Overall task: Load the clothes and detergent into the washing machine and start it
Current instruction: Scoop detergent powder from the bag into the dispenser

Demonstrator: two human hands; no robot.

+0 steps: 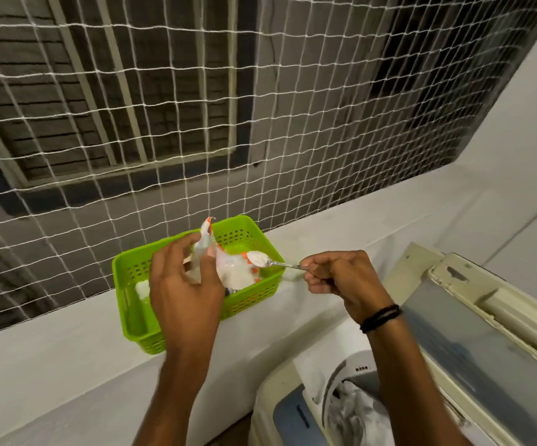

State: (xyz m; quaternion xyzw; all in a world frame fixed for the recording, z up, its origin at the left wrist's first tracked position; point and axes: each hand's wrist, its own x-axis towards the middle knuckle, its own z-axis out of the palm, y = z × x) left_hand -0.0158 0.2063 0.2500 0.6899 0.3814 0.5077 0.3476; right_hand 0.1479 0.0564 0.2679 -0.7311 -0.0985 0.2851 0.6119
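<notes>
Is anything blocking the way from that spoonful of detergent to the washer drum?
Nothing visible. The spoon in the right hand has open air to the drum, whose lid stands raised.

Illumination is dim, even and diffuse: the white ledge reads brightest, the building wall behind the netting stays dark grey, and shadows are faint and soft-edged. The raised washing machine lid carries a dull bluish sheen without hard glare, while the detergent packet and the powder on my spoon wash out to near-featureless white. Wide-angle distortion bows the netting lines toward the frame edges, and sharpness drops at the bottom, where my left forearm and the laundry appear soft.
</notes>
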